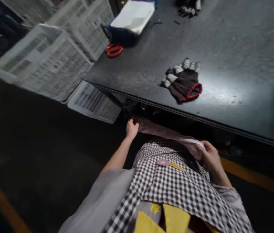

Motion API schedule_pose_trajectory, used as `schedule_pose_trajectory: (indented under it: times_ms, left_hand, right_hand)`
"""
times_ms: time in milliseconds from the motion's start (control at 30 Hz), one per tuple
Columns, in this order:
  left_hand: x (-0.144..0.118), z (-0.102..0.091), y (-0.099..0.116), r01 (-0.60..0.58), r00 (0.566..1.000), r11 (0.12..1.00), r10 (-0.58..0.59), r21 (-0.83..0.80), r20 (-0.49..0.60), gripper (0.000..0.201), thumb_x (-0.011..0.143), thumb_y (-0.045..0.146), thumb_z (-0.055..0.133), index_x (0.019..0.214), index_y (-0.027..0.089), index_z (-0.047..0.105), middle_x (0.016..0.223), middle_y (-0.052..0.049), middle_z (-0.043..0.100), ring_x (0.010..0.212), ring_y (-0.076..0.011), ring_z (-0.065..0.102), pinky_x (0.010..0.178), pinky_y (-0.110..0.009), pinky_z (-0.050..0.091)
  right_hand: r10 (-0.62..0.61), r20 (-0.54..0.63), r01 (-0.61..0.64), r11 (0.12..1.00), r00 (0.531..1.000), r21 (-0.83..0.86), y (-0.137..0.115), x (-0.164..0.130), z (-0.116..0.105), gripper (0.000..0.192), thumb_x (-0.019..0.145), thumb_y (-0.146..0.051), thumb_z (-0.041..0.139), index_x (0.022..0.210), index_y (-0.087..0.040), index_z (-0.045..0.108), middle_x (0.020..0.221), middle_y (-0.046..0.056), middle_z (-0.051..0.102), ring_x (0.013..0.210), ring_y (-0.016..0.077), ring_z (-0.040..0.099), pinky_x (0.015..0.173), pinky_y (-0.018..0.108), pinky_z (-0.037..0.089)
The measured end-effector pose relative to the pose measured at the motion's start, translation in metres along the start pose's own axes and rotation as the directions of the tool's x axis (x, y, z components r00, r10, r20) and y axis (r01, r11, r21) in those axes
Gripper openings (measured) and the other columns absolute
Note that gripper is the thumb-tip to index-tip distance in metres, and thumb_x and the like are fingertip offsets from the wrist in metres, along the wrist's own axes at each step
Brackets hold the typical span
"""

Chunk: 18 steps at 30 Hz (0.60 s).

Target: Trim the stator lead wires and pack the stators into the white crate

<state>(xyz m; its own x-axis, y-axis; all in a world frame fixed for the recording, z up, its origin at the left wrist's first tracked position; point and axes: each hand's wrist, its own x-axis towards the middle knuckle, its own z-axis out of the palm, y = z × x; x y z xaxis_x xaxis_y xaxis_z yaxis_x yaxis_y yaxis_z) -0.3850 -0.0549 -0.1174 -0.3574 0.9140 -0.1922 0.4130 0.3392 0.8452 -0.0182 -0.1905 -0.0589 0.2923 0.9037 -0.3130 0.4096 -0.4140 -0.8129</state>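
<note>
A long piece of pale pink cloth (163, 131) is stretched between my two hands, in front of the checked apron (168, 184) and just below the workbench edge. My left hand (132, 128) is closed on its left end. The fingers of my right hand (209, 152) pinch the other end, where the fabric bunches and hangs a little. On the bench above lies a dark work glove (184, 81) with whitish fingertips and a red cuff, touched by neither hand.
White plastic crates (52, 64) stand left of the workbench (229, 42). Red-handled scissors (114, 50) lie by a blue bin (122, 34) with white sheets. Another glove (189, 8) is at the back. Yellow lines (255, 178) mark the dark floor.
</note>
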Motion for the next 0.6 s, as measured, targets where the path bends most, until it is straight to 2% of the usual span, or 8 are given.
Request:
schedule_pose_trajectory:
  times_ms: [67, 133, 200, 267, 300, 367, 500, 600]
  left_hand:
    - [-0.017, 0.008, 0.007, -0.097, 0.994, 0.995, 0.096, 0.032, 0.047, 0.034, 0.081, 0.023, 0.07, 0.112, 0.01, 0.067, 0.118, -0.02, 0.065, 0.12, -0.0332, 0.058, 0.11, -0.045, 0.041]
    - [-0.041, 0.019, 0.023, -0.057, 0.933, 0.981, 0.119, -0.185, 0.341, 0.049, 0.08, 0.033, 0.073, 0.123, 0.011, 0.063, 0.12, -0.018, 0.065, 0.106, -0.0277, 0.063, 0.097, -0.04, 0.049]
    - [-0.066, 0.03, 0.046, 0.101, 0.687, 0.926, 0.199, -0.363, 0.699, 0.074, 0.072, 0.041, 0.082, 0.136, 0.016, 0.056, 0.131, -0.016, 0.063, 0.087, -0.0202, 0.064, 0.078, -0.033, 0.052]
    - [-0.083, 0.041, 0.067, 0.1, 0.504, 0.906, 0.31, -0.41, 0.807, 0.079, 0.065, 0.038, 0.088, 0.136, 0.018, 0.06, 0.131, -0.012, 0.065, 0.088, -0.0183, 0.064, 0.079, -0.031, 0.05]
    - [-0.088, 0.046, 0.075, 0.059, 0.494, 0.904, 0.342, -0.423, 0.799, 0.067, 0.064, 0.035, 0.087, 0.126, 0.018, 0.067, 0.121, -0.009, 0.069, 0.089, -0.0181, 0.063, 0.08, -0.03, 0.049]
    - [-0.091, 0.056, 0.087, 0.031, 0.584, 0.889, 0.355, -0.457, 0.73, 0.036, 0.069, 0.036, 0.08, 0.098, 0.016, 0.073, 0.094, -0.005, 0.071, 0.083, -0.0173, 0.061, 0.079, -0.029, 0.046]
    - [-0.095, 0.068, 0.099, 0.125, 0.75, 0.782, 0.328, -0.61, 0.574, 0.028, 0.071, 0.042, 0.074, 0.083, 0.017, 0.067, 0.082, -0.002, 0.066, 0.074, -0.0157, 0.056, 0.072, -0.029, 0.044]
    - [-0.105, 0.071, 0.106, -0.105, 0.758, 0.768, 0.473, -0.632, 0.449, 0.019, 0.077, 0.035, 0.073, 0.083, 0.019, 0.066, 0.085, -0.002, 0.062, 0.079, -0.0159, 0.056, 0.077, -0.029, 0.043]
  right_hand:
    - [-0.041, 0.128, 0.021, 0.988, 0.991, 0.153, -0.027, -0.002, 0.017, 0.05, 0.073, -0.068, 0.074, 0.078, -0.021, 0.06, 0.071, 0.004, 0.061, 0.065, 0.0199, 0.054, 0.059, 0.029, 0.041]
    - [-0.087, 0.207, 0.036, 0.97, 0.974, 0.24, -0.051, -0.001, 0.031, 0.057, 0.071, -0.072, 0.079, 0.079, -0.019, 0.061, 0.071, 0.002, 0.06, 0.065, 0.0173, 0.052, 0.06, 0.026, 0.04]
    - [-0.133, 0.246, 0.05, 0.947, 0.96, 0.318, -0.068, 0.002, 0.041, 0.06, 0.073, -0.075, 0.08, 0.082, -0.018, 0.063, 0.074, 0.002, 0.062, 0.067, 0.0167, 0.053, 0.062, 0.025, 0.042]
    - [-0.18, 0.26, 0.062, 0.913, 0.949, 0.404, -0.076, 0.003, 0.045, 0.06, 0.078, -0.076, 0.078, 0.086, -0.018, 0.067, 0.08, 0.003, 0.065, 0.071, 0.0173, 0.056, 0.065, 0.026, 0.046]
    - [-0.202, 0.259, 0.065, 0.887, 0.945, 0.456, -0.077, 0.003, 0.045, 0.058, 0.081, -0.076, 0.076, 0.09, -0.018, 0.069, 0.083, 0.004, 0.066, 0.072, 0.0179, 0.057, 0.067, 0.027, 0.048]
    - [-0.226, 0.223, 0.065, 0.826, 0.948, 0.56, -0.074, 0.002, 0.043, 0.057, 0.087, -0.075, 0.07, 0.098, -0.02, 0.073, 0.091, 0.006, 0.069, 0.078, 0.0196, 0.061, 0.074, 0.029, 0.053]
    - [-0.12, 0.117, 0.028, 0.807, 0.986, 0.59, -0.062, -0.007, 0.038, 0.057, 0.083, -0.072, 0.078, 0.111, -0.022, 0.071, 0.11, 0.008, 0.071, 0.095, 0.0215, 0.067, 0.082, 0.03, 0.058]
    - [-0.084, 0.188, -0.04, 0.819, 0.979, 0.573, -0.061, -0.017, 0.038, 0.063, 0.08, -0.076, 0.077, 0.109, -0.022, 0.066, 0.094, 0.007, 0.07, 0.079, 0.0206, 0.067, 0.071, 0.03, 0.059]
